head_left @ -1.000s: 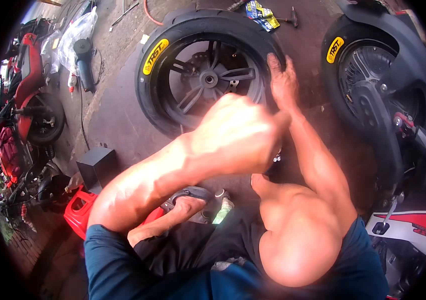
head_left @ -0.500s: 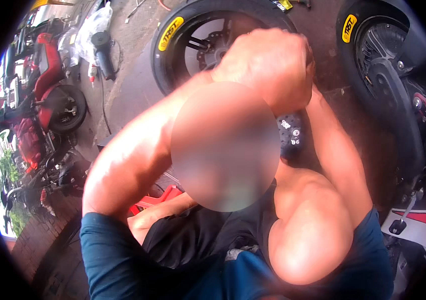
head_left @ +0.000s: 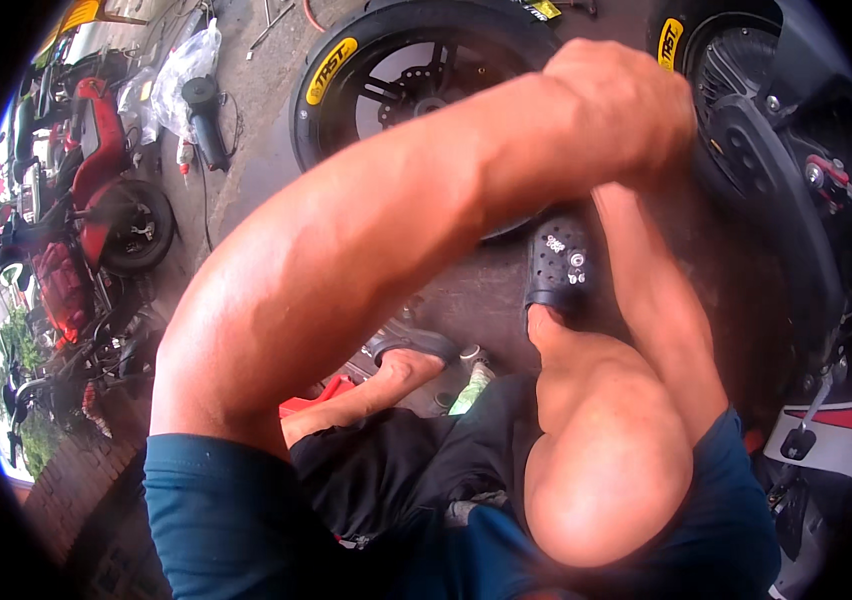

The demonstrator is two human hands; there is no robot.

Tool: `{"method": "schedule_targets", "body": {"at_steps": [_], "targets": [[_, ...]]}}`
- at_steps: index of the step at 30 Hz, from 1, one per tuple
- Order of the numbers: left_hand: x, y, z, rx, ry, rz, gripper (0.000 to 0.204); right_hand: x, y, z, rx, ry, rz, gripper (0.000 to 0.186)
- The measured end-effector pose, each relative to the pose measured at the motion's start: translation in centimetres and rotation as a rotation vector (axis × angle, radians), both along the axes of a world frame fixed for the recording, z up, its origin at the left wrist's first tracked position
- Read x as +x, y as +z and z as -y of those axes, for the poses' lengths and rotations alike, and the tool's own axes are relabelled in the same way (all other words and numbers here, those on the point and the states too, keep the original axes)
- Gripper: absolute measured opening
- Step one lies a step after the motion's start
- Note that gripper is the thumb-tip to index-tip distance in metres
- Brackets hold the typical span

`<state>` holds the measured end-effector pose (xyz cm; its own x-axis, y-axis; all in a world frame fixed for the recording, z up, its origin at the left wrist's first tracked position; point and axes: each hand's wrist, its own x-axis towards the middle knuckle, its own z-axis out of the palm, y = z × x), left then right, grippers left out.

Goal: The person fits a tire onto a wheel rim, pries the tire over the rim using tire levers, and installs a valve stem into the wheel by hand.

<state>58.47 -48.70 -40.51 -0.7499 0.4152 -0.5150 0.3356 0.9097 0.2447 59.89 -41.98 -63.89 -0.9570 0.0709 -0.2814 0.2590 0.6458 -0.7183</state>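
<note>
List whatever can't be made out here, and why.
All in the head view:
The right hand: hidden behind the bare left hand.
Anything inside the left hand: its back covers the palm.
The lower part of the black-tyred wheel with dark spokes: mostly covered by the bare left forearm.
The full shape of the flat yellow item: cut off by the top edge.

Floor [head_left: 481, 290] was dark brown, greyer toward the left. On it lay a tyred wheel [head_left: 429, 103], side up; farther left, an angle grinder [head_left: 206, 125] beside a clear plastic bag [head_left: 186, 72].
</note>
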Motion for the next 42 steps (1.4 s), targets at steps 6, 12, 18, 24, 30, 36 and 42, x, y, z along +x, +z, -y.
{"method": "schedule_targets", "body": {"at_steps": [6, 12, 18, 24, 30, 36, 42], "targets": [[-1.7, -1.3, 1.0, 0.055, 0.052, -0.03, 0.028, 1.1, -3.7, -3.5, 0.089, 0.405, -0.148, 0.048], [-3.3, -2.4, 0.7, 0.134, 0.059, -0.06, 0.031, 1.6, 0.7, -2.6, -0.327, 0.474, -0.443, 0.067], [-3.8, -3.4, -0.1, 0.166, 0.04, -0.065, 0.034, 1.9, 3.5, 0.4, -0.549, 0.222, -0.326, 0.058], [-5.6, -5.0, -2.8, 0.241, -0.01, -0.095, 0.037, 1.5, 2.1, 0.4, -0.198, 0.039, -0.404, 0.039], [-4.4, -9.5, -3.1, 0.121, 0.07, 0.094, 0.034, 4.6, -0.7, 6.0, -0.284, 0.01, -0.415, 0.039], [-3.2, -8.6, 8.4, 0.799, 0.349, 0.087, 0.023, 0.9, -4.7, -0.2, -0.168, 0.017, -0.471, 0.037], [18.2, -15.0, 31.3, 0.78, 1.866, -0.62, 0.018, -0.2, -3.3, -0.2, -0.389, -0.102, -0.283, 0.05]]}}
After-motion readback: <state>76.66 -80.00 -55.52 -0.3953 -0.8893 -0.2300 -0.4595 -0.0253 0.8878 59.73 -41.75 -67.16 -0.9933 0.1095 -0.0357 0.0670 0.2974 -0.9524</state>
